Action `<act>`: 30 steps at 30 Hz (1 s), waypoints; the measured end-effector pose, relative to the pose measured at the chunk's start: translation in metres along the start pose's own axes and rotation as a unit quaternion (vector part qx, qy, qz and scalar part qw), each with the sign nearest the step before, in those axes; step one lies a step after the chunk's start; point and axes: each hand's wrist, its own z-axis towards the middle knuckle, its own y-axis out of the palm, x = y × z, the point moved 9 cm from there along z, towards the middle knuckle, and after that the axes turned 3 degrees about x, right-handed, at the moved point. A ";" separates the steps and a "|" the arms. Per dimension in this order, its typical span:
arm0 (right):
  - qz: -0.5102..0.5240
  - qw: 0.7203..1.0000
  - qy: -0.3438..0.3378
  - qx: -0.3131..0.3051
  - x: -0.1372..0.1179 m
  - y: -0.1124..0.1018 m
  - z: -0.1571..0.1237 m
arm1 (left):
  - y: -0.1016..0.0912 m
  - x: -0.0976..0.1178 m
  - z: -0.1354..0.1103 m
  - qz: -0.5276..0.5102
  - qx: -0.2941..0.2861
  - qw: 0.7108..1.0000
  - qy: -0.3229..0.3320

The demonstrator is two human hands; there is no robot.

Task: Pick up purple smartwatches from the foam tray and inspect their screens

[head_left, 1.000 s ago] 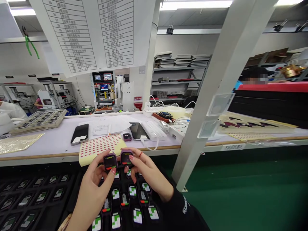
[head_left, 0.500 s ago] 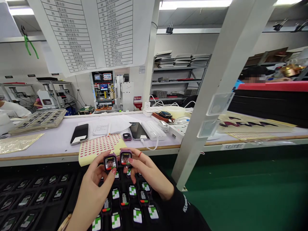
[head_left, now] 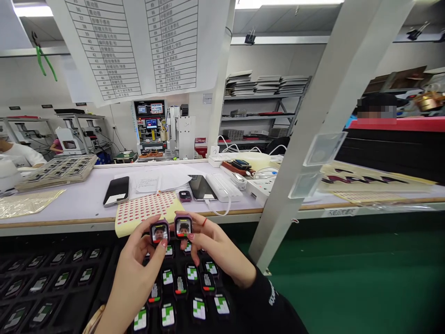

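My left hand (head_left: 139, 266) grips a purple-cased smartwatch (head_left: 160, 233) by its edges, the thumb at its lower right corner. Beside it, my right hand (head_left: 215, 246) pinches a second purple smartwatch (head_left: 183, 226), thumb on the lower edge of its screen. Both lit screens face me and show a camera-like picture with a red and green strip at the bottom. Below my hands, a black tray (head_left: 186, 320) bears rows of watches with lit screens, some with green and white blocks (head_left: 199, 308), others with text over a red-green bar (head_left: 180, 286).
Another black tray of watches (head_left: 41, 283) lies left. On the bench are a sticker sheet (head_left: 146, 208), a phone (head_left: 116, 190), a loose watch (head_left: 185, 195), a tablet-like device (head_left: 202, 187) and a power strip (head_left: 260, 189). A slanted white post (head_left: 313, 116) stands right; printed sheets (head_left: 139, 46) hang above.
The view has shifted slightly. My right thumb has slid a little lower on its watch, baring more of the screen. Both hands keep their watches side by side.
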 end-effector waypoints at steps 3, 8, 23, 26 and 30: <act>-0.006 1.000 0.004 0.002 -0.001 0.000 0.000 | -0.003 0.000 0.001 0.002 0.010 1.000 0.007; -0.016 1.000 0.010 0.004 -0.002 0.000 0.000 | -0.001 0.002 -0.001 -0.010 0.006 1.000 0.008; -0.027 1.000 0.008 0.013 -0.003 -0.004 0.000 | 0.009 -0.001 -0.004 -0.006 -0.030 0.999 -0.021; -0.024 1.000 0.004 0.016 -0.003 -0.005 0.001 | 0.008 0.008 -0.005 -0.018 0.002 1.000 -0.019; -0.015 1.000 0.004 0.016 -0.002 -0.004 0.002 | 0.010 0.016 -0.006 -0.044 0.031 0.998 -0.018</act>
